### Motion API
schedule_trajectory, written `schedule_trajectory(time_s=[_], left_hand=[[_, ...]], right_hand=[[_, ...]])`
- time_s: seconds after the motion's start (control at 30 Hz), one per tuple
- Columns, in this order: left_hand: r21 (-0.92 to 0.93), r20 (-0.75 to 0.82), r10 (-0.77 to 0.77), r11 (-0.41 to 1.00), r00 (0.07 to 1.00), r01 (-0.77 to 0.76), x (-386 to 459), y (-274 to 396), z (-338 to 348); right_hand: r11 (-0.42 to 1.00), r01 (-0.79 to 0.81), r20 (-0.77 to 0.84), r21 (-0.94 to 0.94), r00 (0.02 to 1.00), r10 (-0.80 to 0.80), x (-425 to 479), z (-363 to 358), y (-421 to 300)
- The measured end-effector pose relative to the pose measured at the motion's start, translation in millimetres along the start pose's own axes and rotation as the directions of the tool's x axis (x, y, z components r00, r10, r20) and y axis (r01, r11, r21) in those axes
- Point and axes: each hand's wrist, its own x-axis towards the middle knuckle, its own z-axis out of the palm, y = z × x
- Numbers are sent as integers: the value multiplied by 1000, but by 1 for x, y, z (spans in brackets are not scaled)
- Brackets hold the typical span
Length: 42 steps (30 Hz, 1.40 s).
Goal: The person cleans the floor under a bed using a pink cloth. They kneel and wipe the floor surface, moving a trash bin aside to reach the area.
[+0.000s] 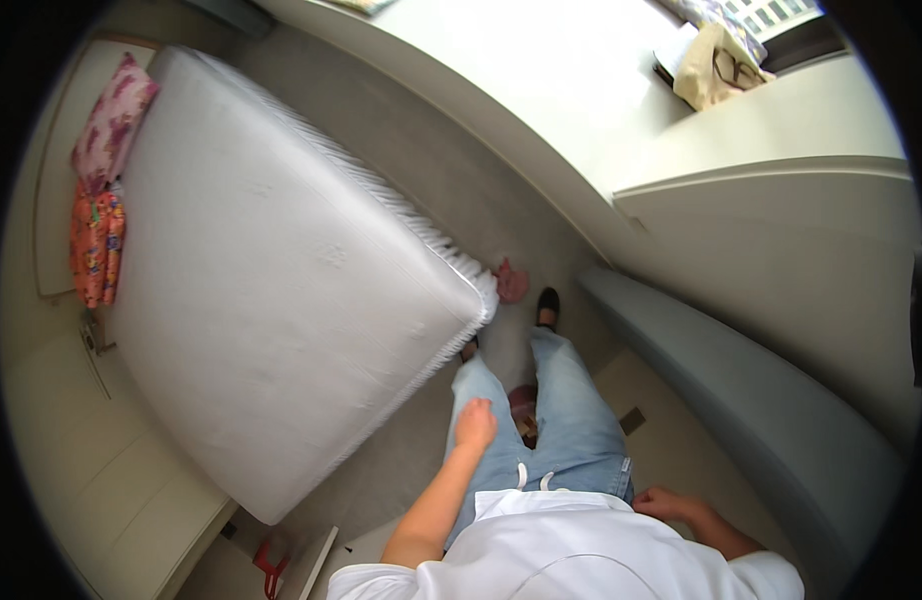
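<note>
My left hand [476, 424] is loosely curled over the thigh of my light blue jeans [581, 397], with nothing visible in it. My right hand [654, 502] is beside my hip, its fingers curled; whether it holds anything does not show. In front of me and to the left lies a large mattress [296, 277] in a pale fitted cover with a gathered side. Its near corner comes close to my legs. A crumpled pink cloth [512, 283] lies on the floor by that corner.
A pink patterned pillow [115, 127] and orange floral fabric [97, 247] rest at the mattress's far end. A grey panel [746, 367] stands at my right. A beige bag [712, 71] sits on the white surface by the window. A red object [269, 566] is at lower left.
</note>
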Motion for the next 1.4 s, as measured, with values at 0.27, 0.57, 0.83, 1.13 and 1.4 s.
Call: schedule_trajectory(time_s=[0.27, 0.57, 0.83, 1.13, 1.4], left_hand=[[29, 395, 112, 990, 912, -135, -39, -74, -20], [66, 341, 263, 951, 903, -302, -43, -118, -75], [160, 429, 238, 929, 871, -333, -35, -146, -63], [241, 435, 187, 918, 881, -314, -43, -139, -80], [168, 367, 74, 975, 927, -144, -64, -152, -78]], right_hand=[[849, 428, -671, -310, 535, -514, 65, 136, -61], [858, 513, -743, -37, 560, -367, 116, 195, -96], [883, 353, -862, -309, 288, -417, 79, 219, -147], [668, 102, -565, -737, 447, -693, 73, 201, -71], [772, -24, -587, -635, 664, -463, -140, 179, -203]])
